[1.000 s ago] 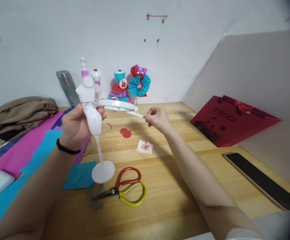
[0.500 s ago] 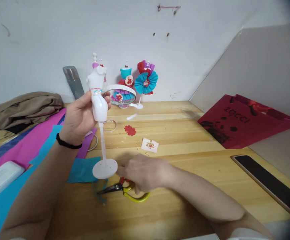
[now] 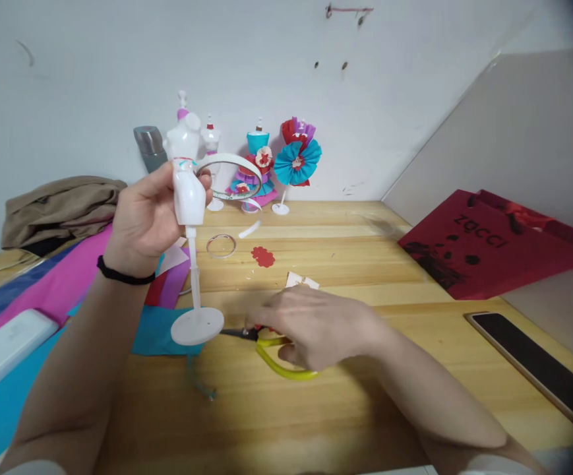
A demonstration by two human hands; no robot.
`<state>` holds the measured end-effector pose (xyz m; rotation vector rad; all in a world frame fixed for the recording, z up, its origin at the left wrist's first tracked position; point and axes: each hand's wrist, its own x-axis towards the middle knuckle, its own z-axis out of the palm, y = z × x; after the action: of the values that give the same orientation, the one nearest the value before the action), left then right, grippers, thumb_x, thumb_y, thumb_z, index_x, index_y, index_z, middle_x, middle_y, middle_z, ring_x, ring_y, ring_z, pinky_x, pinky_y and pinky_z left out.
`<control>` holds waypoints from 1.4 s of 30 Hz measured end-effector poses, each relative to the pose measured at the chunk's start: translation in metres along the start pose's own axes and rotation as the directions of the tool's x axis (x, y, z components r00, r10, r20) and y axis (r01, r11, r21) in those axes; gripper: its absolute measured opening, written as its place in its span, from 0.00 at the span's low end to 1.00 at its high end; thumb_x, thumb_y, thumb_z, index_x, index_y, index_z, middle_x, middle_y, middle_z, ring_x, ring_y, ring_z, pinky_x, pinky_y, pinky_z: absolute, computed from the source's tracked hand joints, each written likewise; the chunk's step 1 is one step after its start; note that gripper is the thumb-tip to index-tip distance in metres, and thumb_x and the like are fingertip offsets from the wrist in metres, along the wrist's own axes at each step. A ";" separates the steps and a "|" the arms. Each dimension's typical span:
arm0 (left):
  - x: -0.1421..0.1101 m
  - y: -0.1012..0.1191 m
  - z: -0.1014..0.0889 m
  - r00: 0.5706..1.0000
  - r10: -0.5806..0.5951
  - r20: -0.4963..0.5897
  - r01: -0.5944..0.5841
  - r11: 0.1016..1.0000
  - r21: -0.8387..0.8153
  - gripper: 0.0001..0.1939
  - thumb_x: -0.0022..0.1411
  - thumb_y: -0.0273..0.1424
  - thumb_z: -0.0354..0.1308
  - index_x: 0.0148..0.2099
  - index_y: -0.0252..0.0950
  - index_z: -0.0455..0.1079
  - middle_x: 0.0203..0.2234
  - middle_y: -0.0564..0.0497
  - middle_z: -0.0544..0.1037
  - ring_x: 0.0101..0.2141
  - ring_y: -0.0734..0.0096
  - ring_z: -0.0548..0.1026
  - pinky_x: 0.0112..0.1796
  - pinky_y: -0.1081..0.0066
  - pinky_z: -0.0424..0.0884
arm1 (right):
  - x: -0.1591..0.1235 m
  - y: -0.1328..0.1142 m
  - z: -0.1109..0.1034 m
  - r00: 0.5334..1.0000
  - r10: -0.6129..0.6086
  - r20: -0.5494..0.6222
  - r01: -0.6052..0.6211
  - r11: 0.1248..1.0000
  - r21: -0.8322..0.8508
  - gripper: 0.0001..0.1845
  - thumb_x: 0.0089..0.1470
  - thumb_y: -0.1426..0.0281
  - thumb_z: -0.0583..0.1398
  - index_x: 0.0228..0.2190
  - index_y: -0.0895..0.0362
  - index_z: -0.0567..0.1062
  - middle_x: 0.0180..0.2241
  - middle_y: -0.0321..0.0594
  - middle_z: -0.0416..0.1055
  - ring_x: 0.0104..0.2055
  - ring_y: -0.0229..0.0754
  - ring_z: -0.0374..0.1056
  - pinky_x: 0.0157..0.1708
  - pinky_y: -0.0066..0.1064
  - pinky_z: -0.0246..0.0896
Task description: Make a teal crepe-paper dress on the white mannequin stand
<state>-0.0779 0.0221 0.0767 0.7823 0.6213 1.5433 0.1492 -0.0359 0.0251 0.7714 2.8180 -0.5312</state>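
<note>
My left hand point(image 3: 140, 221) is closed round the torso of a white toy mannequin point(image 3: 185, 188) and holds it upright above the table, its round base point(image 3: 197, 326) hanging free. A roll of white tape point(image 3: 231, 173) is pinched against the mannequin, with a loose strip point(image 3: 249, 229) dangling down. My right hand point(image 3: 316, 326) lies low on the wooden table point(image 3: 345, 402), fingers curled over the scissors point(image 3: 276, 353) with yellow and red handles; the dark blades point left.
Dressed paper-skirt mannequins point(image 3: 259, 168) and a blue paper fan point(image 3: 297, 161) stand at the wall beside a metal flask point(image 3: 150, 146). Coloured paper sheets point(image 3: 43, 297), a brown cloth point(image 3: 61, 204), a red bag point(image 3: 488, 241), a dark phone point(image 3: 533, 359), a ring point(image 3: 221, 245) and a red paper flower point(image 3: 263, 256) lie about.
My right hand let go of the tape strip, dropped to the table and closed over the scissors, shifting them right. The left hand raised the mannequin slightly; the loose strip now dangles.
</note>
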 end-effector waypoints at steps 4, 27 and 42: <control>0.001 0.005 -0.005 0.999 0.031 0.019 -0.030 0.999 -0.039 0.21 0.74 0.27 0.42 0.31 0.34 0.72 0.28 0.46 0.80 0.31 0.71 0.78 0.35 0.74 0.77 | -0.013 0.018 -0.014 0.999 0.028 -0.034 -0.024 0.996 0.091 0.27 0.47 0.74 0.63 0.52 0.55 0.73 0.42 0.42 0.77 0.38 0.42 0.70 0.33 0.30 0.56; 0.002 -0.014 -0.003 0.999 0.002 0.046 -0.002 1.000 -0.014 0.23 0.73 0.27 0.45 0.28 0.34 0.74 0.30 0.46 0.81 0.28 0.74 0.79 0.34 0.76 0.79 | -0.004 0.083 -0.011 0.945 0.044 -0.324 0.312 0.174 0.934 0.43 0.53 0.33 0.54 0.50 0.57 0.68 0.39 0.49 0.76 0.36 0.47 0.76 0.34 0.36 0.70; 0.006 -0.027 -0.011 0.996 0.029 0.088 -0.031 0.999 0.023 0.08 0.65 0.30 0.56 0.33 0.36 0.74 0.34 0.46 0.81 0.39 0.64 0.81 0.44 0.66 0.79 | -0.002 0.068 -0.020 0.948 0.256 -0.187 0.187 0.026 0.982 0.37 0.56 0.35 0.52 0.41 0.58 0.70 0.26 0.40 0.74 0.22 0.42 0.73 0.21 0.30 0.66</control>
<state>-0.0696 0.0316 0.0503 0.8769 0.5668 1.5222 0.1844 0.0255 0.0239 1.1163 2.0743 -2.8276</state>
